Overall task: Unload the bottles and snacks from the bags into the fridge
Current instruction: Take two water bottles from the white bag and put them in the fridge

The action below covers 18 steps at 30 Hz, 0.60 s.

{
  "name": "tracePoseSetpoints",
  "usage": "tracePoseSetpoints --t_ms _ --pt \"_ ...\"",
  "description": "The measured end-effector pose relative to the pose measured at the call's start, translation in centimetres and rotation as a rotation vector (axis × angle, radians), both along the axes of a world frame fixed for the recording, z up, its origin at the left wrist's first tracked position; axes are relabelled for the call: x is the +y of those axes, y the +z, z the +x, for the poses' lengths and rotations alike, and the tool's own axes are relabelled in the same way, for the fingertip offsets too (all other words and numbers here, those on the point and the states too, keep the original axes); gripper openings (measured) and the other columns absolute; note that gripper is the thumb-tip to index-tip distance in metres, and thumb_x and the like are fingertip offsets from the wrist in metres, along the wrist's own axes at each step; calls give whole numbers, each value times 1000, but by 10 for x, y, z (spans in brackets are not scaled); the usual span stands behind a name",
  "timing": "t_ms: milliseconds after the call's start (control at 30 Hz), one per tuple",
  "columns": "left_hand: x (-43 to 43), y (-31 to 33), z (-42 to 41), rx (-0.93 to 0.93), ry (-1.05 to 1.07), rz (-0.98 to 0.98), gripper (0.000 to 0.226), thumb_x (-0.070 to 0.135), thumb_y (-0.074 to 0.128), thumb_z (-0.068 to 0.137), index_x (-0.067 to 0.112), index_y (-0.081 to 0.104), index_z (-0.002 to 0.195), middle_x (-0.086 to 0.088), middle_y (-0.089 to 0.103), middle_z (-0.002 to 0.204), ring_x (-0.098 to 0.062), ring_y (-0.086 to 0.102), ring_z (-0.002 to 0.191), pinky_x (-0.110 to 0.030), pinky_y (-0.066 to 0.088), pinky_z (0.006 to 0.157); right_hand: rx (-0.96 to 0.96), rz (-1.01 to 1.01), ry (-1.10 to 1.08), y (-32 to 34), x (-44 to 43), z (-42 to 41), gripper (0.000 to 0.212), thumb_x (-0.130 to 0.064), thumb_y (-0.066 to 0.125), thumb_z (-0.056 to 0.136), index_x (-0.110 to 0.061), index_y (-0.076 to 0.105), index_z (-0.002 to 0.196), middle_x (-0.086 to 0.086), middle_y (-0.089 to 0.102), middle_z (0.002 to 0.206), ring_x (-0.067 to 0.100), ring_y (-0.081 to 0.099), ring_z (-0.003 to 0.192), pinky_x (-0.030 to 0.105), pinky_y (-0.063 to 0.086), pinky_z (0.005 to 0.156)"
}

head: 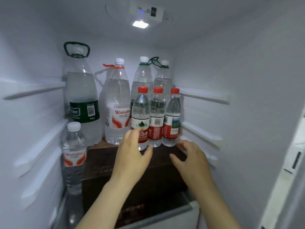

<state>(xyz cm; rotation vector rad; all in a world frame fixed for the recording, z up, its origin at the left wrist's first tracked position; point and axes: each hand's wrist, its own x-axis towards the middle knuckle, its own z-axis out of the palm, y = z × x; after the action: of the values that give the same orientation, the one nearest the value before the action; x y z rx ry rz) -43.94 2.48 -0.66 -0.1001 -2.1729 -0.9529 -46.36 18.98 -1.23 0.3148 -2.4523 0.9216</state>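
Note:
Inside the lit fridge, water bottles stand on a dark brown shelf (105, 169). Three small red-capped bottles line up in front: left (140, 113), middle (156, 116), right (172, 116). Behind them stand a large green-labelled bottle (82, 96), a tall Wahaha bottle (117, 103) and two tall green-ringed bottles (143, 75). A small white-capped Wahaha bottle (74, 154) stands at the front left. My left hand (132, 154) reaches in with spread fingers, just in front of the left red-capped bottle and holding nothing. My right hand (191, 157) hovers empty above the shelf, fingers loosely curved.
White side walls carry shelf rails on the left (34, 90) and right (204, 96). The fridge lamp (140, 23) shines from the ceiling. The open door edge (290, 162) runs down the right. A drawer front (158, 217) sits below the shelf.

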Motion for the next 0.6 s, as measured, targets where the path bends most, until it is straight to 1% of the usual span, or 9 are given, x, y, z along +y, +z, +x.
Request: tracePoseSetpoints --t_ms 133,233,300,433,600 --pt "11 -15 24 -101 -107 -46 60 32 65 85 35 37 137 22 40 129 4 38 121 -17 33 96 -70 88 -50 -8 16 34 51 -33 66 87 -30 47 134 -10 50 135 6 48 122 22 39 100" --pt "21 -25 37 -150 -203 -78 58 32 65 85 38 37 136 23 41 131 10 37 113 -11 32 90 -112 98 -91 -18 30 56 51 -33 64 88 -32 45 135 -12 47 136 6 47 120 19 37 97" --pt "28 -33 42 -167 -268 -109 57 32 64 86 37 37 137 22 40 131 11 37 112 -8 31 87 -125 104 -118 -29 39 70 50 -34 63 89 -31 45 135 -12 48 135 7 47 121 20 37 98" --pt "41 -54 52 -216 -364 -118 55 28 62 88 32 39 137 18 41 130 2 42 119 -11 31 92 -123 110 -171 -57 54 97 48 -33 62 89 -30 46 135 -13 50 131 5 47 119 14 33 96" --pt "57 -92 67 -284 -437 -161 51 23 62 87 25 43 135 12 45 126 -4 46 115 -10 30 89 -202 121 -260 -97 67 128 49 -32 63 88 -28 47 135 -11 51 130 6 48 120 13 34 95"
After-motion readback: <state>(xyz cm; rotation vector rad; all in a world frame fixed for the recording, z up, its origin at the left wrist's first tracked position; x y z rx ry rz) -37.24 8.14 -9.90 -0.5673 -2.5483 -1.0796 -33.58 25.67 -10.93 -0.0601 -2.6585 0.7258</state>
